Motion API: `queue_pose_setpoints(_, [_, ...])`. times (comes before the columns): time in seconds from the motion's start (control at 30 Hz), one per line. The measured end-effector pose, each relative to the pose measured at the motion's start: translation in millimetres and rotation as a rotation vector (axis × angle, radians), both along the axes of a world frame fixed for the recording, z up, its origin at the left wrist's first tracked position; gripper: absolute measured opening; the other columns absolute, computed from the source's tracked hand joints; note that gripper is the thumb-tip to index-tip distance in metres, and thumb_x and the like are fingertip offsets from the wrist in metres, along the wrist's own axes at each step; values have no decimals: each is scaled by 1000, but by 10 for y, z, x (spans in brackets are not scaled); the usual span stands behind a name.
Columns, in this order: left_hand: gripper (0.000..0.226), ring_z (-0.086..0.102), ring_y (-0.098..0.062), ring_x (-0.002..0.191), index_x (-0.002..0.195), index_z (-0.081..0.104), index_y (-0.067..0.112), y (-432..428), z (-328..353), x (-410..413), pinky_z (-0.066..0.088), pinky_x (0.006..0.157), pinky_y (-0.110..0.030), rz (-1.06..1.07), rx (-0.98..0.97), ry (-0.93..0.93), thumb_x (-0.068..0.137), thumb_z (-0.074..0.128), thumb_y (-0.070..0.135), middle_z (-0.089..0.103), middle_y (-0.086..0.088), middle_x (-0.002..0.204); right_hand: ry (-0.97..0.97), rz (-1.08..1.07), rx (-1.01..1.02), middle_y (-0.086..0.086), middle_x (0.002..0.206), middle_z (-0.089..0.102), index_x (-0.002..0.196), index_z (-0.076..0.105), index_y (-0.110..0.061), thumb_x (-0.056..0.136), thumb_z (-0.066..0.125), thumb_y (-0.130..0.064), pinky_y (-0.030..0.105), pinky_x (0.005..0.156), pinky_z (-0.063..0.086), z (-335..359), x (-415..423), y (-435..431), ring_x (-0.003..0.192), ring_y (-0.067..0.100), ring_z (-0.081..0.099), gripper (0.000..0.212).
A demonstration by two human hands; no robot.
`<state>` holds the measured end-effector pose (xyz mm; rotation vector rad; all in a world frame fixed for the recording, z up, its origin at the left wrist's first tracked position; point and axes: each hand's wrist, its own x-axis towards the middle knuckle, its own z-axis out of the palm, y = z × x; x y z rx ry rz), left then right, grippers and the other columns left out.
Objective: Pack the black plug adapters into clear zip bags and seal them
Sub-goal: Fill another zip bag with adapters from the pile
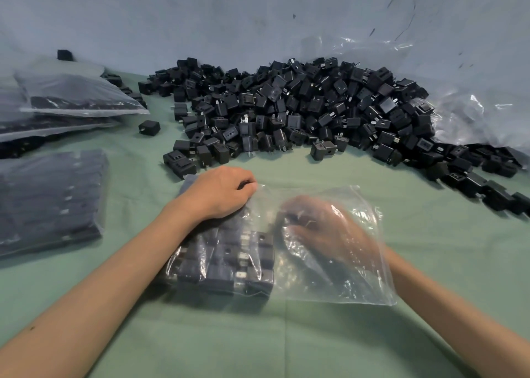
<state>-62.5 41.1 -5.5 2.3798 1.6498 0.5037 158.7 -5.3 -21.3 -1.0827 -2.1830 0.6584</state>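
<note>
**Work item.** One clear zip bag (358, 286) lies flat on the green surface (258, 343), at the middle of the near half. Its long axis runs left to right. The mouth faces the right edge, and the closed end points toward the left edge.

**Contents.** A packed block of adapters (229, 263) fills the left part of the bag in tight rows. The film hides the exact number. The right part of the bag holds only the hand.

**Left hand.** The left hand (220, 191) rests on the far left end of the bag, above the block. The fingers are curled, and the tips pinch the film at the bag's far edge.

**Right hand.** The right hand (324, 225) is inside the bag, having entered from the right. Its fingers curl round a fresh adapter (295, 218), whose metal prongs show beside the fingertips. Blur hides whether it carries more than one.

**Deciding relation.** The block lies directly left of the right fingertips, just beside them. The open slot is at the block's right face, on the far side. The right hand is the nearer one, so seating the part calls for a short push leftward along the bag's axis.

**Counts.**
- Loose adapter heap (301, 105): one, along the far edge, too many parts to count.
- Single stray adapter (149, 126): one, left of the heap.
- Filled bags (48, 199): at least three, by the left edge.
</note>
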Motion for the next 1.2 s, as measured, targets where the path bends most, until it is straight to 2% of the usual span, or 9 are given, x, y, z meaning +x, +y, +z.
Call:
queue_pose_setpoints(0.17, [26, 54, -11, 90, 103, 65, 25, 1, -10, -2, 41, 79, -32, -4, 7, 1, 97, 42, 38, 66, 7, 104, 68, 147, -215, -30, 103, 65, 94, 62, -63, 80, 55, -46, 40, 80, 58, -21, -122, -11, 90, -1, 65, 23])
queue_pose_setpoints(0.37, [25, 52, -10, 90, 103, 64, 27, 13, -22, 0, 36, 78, -30, -5, 8, -6, 97, 43, 38, 64, 9, 102, 132, 152, -329, -28, 105, 63, 96, 59, -66, 80, 55, -53, 37, 92, 51, -76, -113, 6, 99, -4, 61, 21])
queue_pose_setpoints(0.53, [26, 51, -10, 91, 106, 64, 25, 3, -13, 0, 38, 78, -31, -7, 0, 0, 98, 43, 38, 64, 8, 105, 293, 98, -438, -8, 86, 73, 84, 67, -36, 83, 69, -26, 19, 69, 53, -77, -148, -10, 80, 8, 70, 10])
queue_pose_setpoints(0.67, [27, 51, -11, 91, 106, 64, 24, 1, 9, 4, 40, 80, -32, -1, -5, 8, 98, 42, 37, 65, 6, 106, 416, 150, -492, -4, 87, 73, 86, 72, -22, 89, 60, 1, 18, 71, 52, -9, -113, -63, 82, 12, 67, 26])
queue_pose_setpoints(0.77, [27, 51, -11, 92, 107, 64, 24, -7, 13, 8, 41, 81, -32, -3, -2, 14, 98, 42, 37, 65, 6, 107, 510, 292, -563, 2, 104, 72, 95, 76, -27, 86, 69, -20, 27, 84, 54, 135, 28, -100, 99, 23, 67, 14])
queue_pose_setpoints(0.9, [28, 52, -10, 92, 108, 64, 24, -7, 8, -4, 42, 81, -32, -3, -6, 10, 98, 42, 38, 65, 7, 108, 154, 705, -800, -30, 122, 60, 120, 64, -44, 94, 53, -39, 4, 92, 39, 431, 437, 14, 114, -12, 52, 28])
queue_pose_setpoints(1.0, [27, 52, -9, 91, 106, 64, 25, 2, -4, -4, 39, 78, -30, -3, -2, 4, 98, 42, 38, 65, 7, 106, -169, 278, -694, -8, 86, 75, 86, 78, -33, 82, 70, -23, 16, 72, 52, 572, 882, 242, 81, 3, 69, 14])
queue_pose_setpoints(1.07, [27, 51, -9, 90, 104, 64, 26, 9, -13, 4, 38, 78, -30, -4, 4, 5, 98, 42, 39, 65, 7, 105, -365, 90, -597, -3, 75, 73, 77, 78, -26, 86, 63, -3, 16, 61, 48, 657, 1162, 437, 66, 5, 66, 29])
queue_pose_setpoints(1.2, [26, 55, -13, 94, 104, 63, 27, 10, -12, -3, 44, 84, -35, -1, -10, 10, 98, 41, 40, 65, 7, 106, -211, -293, -354, 0, 93, 73, 88, 70, -22, 94, 54, -8, 23, 64, 45, 754, 1018, 927, 73, 9, 65, 22])
